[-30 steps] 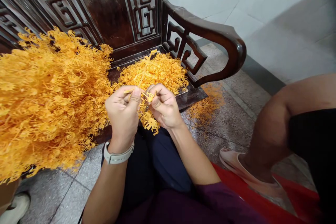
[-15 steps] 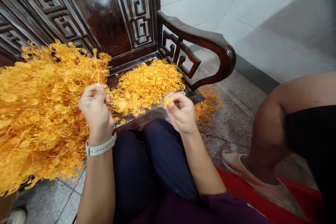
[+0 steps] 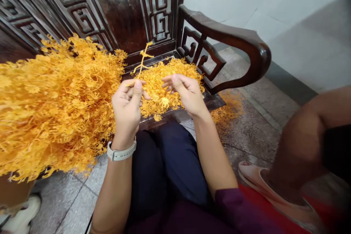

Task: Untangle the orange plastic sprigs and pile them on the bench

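A thin, branched yellow stem rises near the middle of the frame, its lower end clamped between thumb and fingers of the left hand. The right hand, just right of centre, has its fingers loosely parted, with no piece visible between them. The stem looks like matte moulded plastic, slim and knobbly at the joints, so a hard sideways pull could snap a branch, and a light pinch could let it twist. Between and below the hands, a pale, many-pointed blossom piece appears slightly blurred; I cannot tell whether it is resting or in the air. Behind it, the low pile of spiky, curled pieces lies close to the edge of the dark, glossy bench seat, and a brushing wrist might sweep some off. The bushy heap filling the left of the frame, springy and tangled by its look, overhangs the speckled floor at lower left; a knock could make it slide or snag a sleeve. Right of centre, under the scrolled, polished armrest, more orange-yellow bits lie on the floor, where they could be trodden on.
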`<state>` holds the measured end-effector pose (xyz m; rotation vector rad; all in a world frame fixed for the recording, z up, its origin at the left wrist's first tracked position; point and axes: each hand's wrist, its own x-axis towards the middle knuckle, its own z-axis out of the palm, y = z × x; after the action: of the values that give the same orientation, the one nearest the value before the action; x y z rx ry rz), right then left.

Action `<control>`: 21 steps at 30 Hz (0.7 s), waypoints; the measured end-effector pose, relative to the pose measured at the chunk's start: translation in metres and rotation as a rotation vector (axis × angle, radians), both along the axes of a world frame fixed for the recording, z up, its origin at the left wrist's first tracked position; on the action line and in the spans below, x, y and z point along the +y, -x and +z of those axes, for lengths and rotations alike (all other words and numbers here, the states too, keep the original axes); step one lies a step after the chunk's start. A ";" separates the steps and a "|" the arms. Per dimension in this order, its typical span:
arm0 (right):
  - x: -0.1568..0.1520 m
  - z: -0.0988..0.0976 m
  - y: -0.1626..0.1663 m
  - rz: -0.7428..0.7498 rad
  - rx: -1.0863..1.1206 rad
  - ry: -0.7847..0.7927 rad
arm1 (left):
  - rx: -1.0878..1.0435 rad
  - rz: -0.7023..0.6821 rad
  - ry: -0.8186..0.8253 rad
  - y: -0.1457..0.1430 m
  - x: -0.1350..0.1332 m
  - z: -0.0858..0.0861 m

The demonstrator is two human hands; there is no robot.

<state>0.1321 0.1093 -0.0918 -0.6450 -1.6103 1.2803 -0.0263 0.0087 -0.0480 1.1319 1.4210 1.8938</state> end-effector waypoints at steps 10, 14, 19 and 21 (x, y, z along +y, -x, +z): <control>-0.047 0.021 0.007 0.314 0.262 0.156 | 0.128 -0.032 -0.105 -0.016 -0.005 0.003; -0.056 0.015 0.011 0.308 0.225 0.180 | 0.149 -0.011 -0.153 -0.015 -0.003 0.002; -0.061 0.014 0.013 0.221 0.226 0.069 | 0.135 0.033 -0.134 -0.016 -0.002 0.002; -0.063 0.014 0.014 0.204 0.207 0.091 | 0.138 0.060 -0.134 -0.017 -0.002 0.003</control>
<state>0.1178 0.0466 -0.0783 -0.3945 -1.4815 1.5245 -0.0096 0.0068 -0.0455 1.3199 1.4335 2.0126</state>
